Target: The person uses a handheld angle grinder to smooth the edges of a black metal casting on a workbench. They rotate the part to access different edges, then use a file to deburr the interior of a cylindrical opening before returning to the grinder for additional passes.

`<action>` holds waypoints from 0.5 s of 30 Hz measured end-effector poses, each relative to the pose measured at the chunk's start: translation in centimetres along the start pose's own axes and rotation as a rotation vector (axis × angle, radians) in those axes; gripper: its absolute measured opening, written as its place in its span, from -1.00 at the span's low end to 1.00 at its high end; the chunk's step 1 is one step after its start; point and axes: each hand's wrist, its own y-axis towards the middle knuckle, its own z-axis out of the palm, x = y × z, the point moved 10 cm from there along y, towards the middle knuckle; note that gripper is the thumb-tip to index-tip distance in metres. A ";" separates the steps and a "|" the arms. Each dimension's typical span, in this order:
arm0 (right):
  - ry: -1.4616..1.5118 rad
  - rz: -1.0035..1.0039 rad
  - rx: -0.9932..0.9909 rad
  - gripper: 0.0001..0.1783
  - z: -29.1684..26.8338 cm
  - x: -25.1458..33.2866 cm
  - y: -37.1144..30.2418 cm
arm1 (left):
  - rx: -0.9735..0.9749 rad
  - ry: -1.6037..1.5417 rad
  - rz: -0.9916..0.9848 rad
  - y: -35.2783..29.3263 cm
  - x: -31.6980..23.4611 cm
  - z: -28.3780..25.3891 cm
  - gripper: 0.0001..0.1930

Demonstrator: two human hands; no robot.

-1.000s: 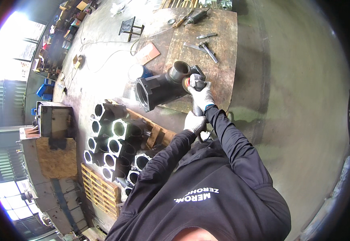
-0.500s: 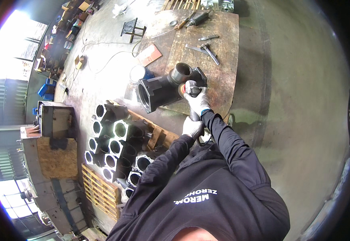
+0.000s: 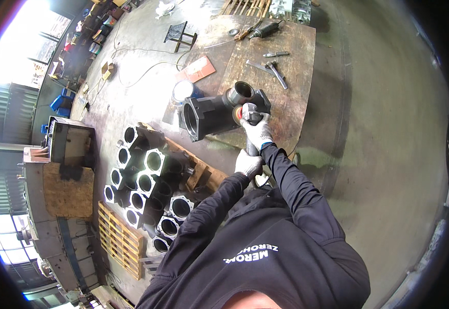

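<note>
Both gloved hands hold an angle grinder [image 3: 251,148]. My right hand [image 3: 258,132] is wrapped round its front, just behind the metal head. My left hand [image 3: 248,164] grips the rear of the body. The grinder's reddish disc [image 3: 238,114] is at the side of a dark cast metal pipe fitting [image 3: 212,116], close below its round upright neck [image 3: 243,90]; whether it touches is hard to tell. The fitting lies on its side on a worn wooden table [image 3: 291,121], its wide flanged opening facing left. A blue-sided can [image 3: 184,91] stands just behind the fitting.
On the table's far part lie a hammer [image 3: 277,75], a second power tool [image 3: 265,31], a small hand tool [image 3: 276,54] and an orange-red sheet [image 3: 196,69]. Several similar fittings [image 3: 155,160] sit left on a pallet [image 3: 204,175]. Beyond stands a small stool [image 3: 179,37]; cables cross the floor.
The whole view has shifted slightly, so the table and fitting appear a little further right. Both hands keep their grip on the grinder, and its disc stays at the fitting below the neck.
</note>
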 end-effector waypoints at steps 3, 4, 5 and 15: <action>-0.054 0.002 -0.016 0.00 -0.1 0.3 -0.2 | -0.038 0.025 0.034 0.1 -0.1 -0.6 -0.55; -0.030 -0.023 -0.026 0.00 -0.2 0.6 -0.4 | -0.047 0.035 0.028 0.1 0.2 -0.8 -0.55; -0.007 -0.033 -0.023 0.00 -0.1 0.8 -0.5 | -0.067 0.066 0.065 0.2 0.0 -1.0 -0.53; -0.096 -0.021 -0.008 -0.01 0.4 2.0 -1.2 | -0.079 0.052 0.026 0.9 1.5 -1.6 -0.46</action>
